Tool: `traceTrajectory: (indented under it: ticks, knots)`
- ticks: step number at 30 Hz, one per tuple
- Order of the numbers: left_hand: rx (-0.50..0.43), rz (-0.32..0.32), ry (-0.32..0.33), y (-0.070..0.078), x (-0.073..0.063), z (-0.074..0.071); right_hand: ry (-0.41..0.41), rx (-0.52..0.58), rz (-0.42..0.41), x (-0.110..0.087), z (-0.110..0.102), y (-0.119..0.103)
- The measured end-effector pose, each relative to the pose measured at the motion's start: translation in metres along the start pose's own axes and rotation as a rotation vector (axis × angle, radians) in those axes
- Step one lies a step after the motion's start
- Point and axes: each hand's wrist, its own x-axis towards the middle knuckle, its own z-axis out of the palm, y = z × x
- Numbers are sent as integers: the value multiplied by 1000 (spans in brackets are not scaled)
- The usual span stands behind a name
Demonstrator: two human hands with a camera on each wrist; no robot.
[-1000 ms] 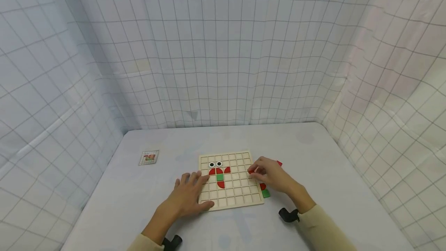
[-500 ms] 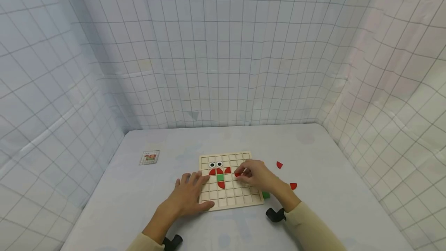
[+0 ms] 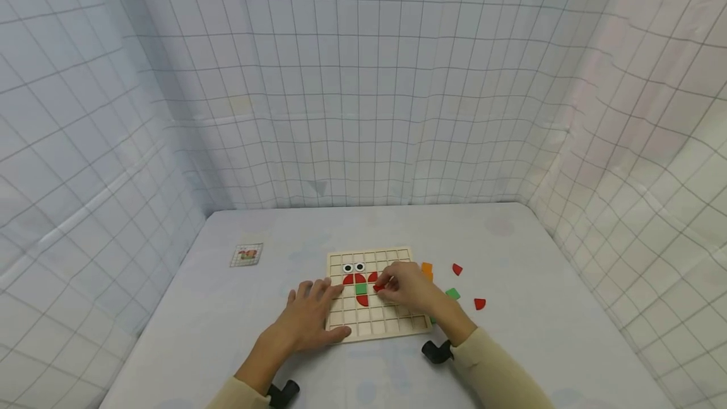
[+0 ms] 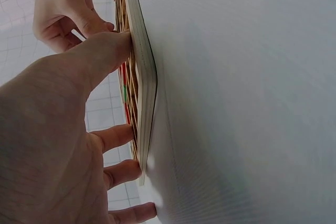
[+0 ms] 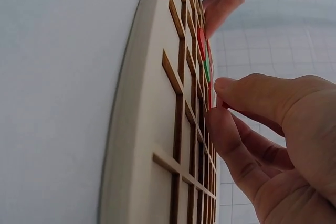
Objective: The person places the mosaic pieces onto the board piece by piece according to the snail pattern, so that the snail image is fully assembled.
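Observation:
A wooden grid board (image 3: 377,327) lies on the table. Set in its cells are two eye tiles (image 3: 360,267), several red quarter-round tiles (image 3: 361,300) and a green square tile (image 3: 361,288). My left hand (image 3: 311,317) rests with spread fingers on the board's left edge, its thumb by the near corner. Over the board's middle, my right hand (image 3: 407,287) pinches a red tile (image 3: 378,288) between thumb and fingertips, just right of the green square. The right wrist view (image 5: 262,129) shows those fingertips close over the grid, covering most of the tile.
Right of the board lie orange tiles (image 3: 427,268), a green tile (image 3: 452,293) and two loose red tiles (image 3: 479,303). A small picture card (image 3: 247,255) lies at the back left. Gridded white curtains (image 3: 363,81) surround the table's back and sides.
My right hand has moved left from the board's right edge to its middle, carrying the red tile. This uncovered the orange and loose tiles on the right. My left hand has stayed put.

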Motion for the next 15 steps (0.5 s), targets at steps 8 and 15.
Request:
traceTrajectory:
  ticks: [8,15]
  knots:
    - [3,-3,3,0,1,1,14,-42,11,4,6,-5]
    - [4,0,1,0,1,1,-4,-31,12,5,6,-5]
